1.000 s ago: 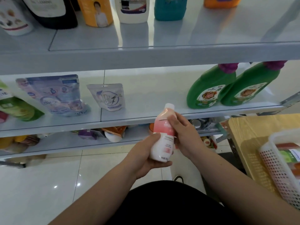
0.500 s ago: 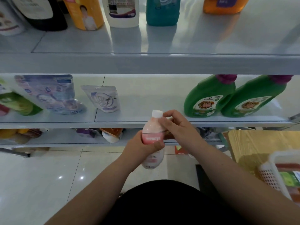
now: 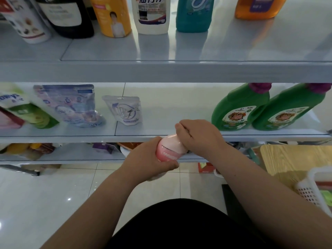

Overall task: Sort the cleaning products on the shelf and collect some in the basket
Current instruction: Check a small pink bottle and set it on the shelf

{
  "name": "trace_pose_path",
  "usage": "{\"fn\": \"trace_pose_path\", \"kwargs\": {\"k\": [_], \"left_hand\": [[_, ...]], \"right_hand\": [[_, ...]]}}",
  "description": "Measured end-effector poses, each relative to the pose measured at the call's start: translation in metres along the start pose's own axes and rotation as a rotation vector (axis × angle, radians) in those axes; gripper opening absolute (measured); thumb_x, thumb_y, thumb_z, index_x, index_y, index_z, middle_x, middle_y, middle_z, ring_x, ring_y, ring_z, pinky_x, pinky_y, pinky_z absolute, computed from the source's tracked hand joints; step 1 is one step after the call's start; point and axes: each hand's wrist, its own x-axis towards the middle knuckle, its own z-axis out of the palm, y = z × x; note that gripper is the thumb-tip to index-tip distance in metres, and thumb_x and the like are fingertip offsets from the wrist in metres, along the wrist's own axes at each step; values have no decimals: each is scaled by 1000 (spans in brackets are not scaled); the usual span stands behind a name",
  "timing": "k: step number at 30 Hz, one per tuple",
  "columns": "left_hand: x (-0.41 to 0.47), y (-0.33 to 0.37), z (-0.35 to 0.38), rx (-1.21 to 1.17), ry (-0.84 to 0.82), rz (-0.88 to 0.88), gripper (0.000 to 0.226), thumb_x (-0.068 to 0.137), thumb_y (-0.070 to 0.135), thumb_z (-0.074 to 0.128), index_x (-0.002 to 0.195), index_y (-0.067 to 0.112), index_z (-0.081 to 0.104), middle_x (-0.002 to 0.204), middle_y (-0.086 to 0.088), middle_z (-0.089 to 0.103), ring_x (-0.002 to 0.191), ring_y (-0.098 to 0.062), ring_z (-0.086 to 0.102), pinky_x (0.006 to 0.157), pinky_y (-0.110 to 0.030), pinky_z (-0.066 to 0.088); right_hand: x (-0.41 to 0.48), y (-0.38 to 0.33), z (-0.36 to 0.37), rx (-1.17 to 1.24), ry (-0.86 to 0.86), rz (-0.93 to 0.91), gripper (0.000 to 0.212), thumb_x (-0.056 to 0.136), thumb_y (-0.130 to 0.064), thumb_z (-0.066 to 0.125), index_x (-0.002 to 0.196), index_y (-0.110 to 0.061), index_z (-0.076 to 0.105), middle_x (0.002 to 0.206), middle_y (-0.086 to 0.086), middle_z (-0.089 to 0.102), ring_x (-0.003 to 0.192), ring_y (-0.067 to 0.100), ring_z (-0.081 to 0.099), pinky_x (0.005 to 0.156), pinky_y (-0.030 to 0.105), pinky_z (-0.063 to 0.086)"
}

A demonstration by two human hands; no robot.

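A small pink-and-white bottle is held upright in front of the middle shelf. My left hand grips its body from the left. My right hand is curled over the bottle's top and hides the cap. A white perforated basket stands at the lower right on a wooden table, with red and green packs partly visible inside.
Two green jugs with purple caps stand at the right of the middle shelf; pouches and refill bags stand at its left. The top shelf carries several bottles. A lower shelf holds small items. White tiled floor lies below.
The view and both hands have shifted; my right hand moved from the bottle's side up over its cap, and my left hand slid higher on the bottle's body.
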Motion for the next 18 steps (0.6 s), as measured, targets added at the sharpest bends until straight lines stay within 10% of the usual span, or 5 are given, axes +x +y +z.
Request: {"fn": "trace_pose_path", "kwargs": {"k": [6,13,18], "left_hand": [[-13,-27,-15,-479,-281,-4,59,59,62,82,112,42,64,101,18,74,88,-2,70,68,-13,50],[-19,-46,-28,-678,-279,-29,53,80,69,64,125,44,52,114,15,73,104,-6,71,88,-30,59],[-28,-71,-34,-755,-423,-109,51,81,80,57,125,54,50,123,11,68,112,-14,69,86,-41,61]], "right_hand": [[-4,-25,15,118,51,-100,47,93,-55,26,69,-18,41,59,0,42,58,18,40,57,38,28],[-18,-50,61,779,-32,311,16,98,-43,67,106,-30,61,98,-5,70,87,8,66,78,31,58],[-32,-58,88,908,114,365,41,86,-54,66,118,-28,64,111,-1,71,103,19,70,87,38,60]]}}
